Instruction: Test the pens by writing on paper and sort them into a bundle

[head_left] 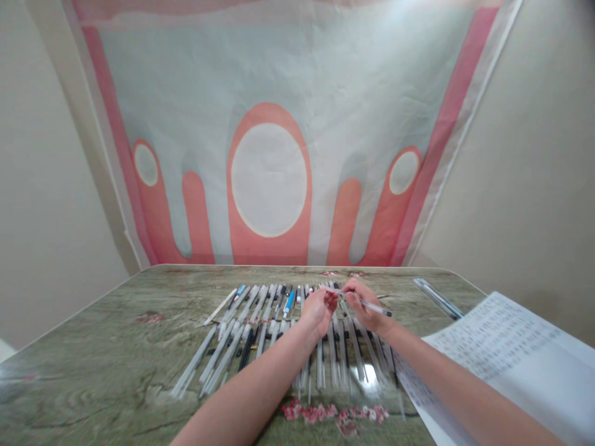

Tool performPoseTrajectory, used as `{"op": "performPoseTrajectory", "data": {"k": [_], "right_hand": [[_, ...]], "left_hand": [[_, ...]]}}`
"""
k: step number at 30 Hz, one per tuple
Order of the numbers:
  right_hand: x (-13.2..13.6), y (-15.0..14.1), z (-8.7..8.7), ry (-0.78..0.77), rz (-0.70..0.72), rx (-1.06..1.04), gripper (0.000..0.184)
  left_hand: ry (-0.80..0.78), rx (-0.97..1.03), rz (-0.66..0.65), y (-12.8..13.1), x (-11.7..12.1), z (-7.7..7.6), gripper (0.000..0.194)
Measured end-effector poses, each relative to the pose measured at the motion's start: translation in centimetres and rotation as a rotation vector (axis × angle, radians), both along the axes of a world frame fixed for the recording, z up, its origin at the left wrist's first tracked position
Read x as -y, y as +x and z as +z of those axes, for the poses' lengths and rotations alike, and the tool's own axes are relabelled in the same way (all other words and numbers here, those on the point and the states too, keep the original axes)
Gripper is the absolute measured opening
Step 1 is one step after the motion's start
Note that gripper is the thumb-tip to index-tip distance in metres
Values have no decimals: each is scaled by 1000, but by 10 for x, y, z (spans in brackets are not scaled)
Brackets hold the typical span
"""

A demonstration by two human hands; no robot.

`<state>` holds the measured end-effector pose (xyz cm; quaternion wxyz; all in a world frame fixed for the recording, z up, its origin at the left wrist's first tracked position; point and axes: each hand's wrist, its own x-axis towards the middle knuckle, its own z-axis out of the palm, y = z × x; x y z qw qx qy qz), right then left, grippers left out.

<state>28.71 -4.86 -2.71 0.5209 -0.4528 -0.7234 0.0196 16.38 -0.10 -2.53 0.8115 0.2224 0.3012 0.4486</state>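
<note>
My right hand (364, 305) is closed around a slim pen with a clear barrel (375, 308), its dark end pointing down to the right. My left hand (320, 311) has its fingers curled at the pen's other end, near a whitish tip. Below both hands lie rows of clear pen barrels and pen parts (223, 365), with black pieces among them. A blue and white pen (289, 304) rests in the back row, just left of my left hand. My forearms cover part of the rows.
Sheets of paper with handwriting (506, 347) lie on the right side of the wood-patterned table (83, 353). A clear packet of thin sticks (437, 297) sits behind them. A hanging cloth with pink shapes (269, 179) covers the wall beyond the table's far edge.
</note>
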Motion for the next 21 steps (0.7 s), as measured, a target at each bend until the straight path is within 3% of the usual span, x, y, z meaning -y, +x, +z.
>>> {"op": "performPoseTrajectory", "data": {"k": [8,13,21], "right_hand": [[1,1,-2,-23,-6,20,24],[0,2,-3,-9,7,49,31],[0,3,-5,11,-76,160,42]], "left_hand": [[44,36,-57,1,6,2,18],[138,-8,-56,1,11,4,10],[340,-7,-36,4,26,6,40]]}}
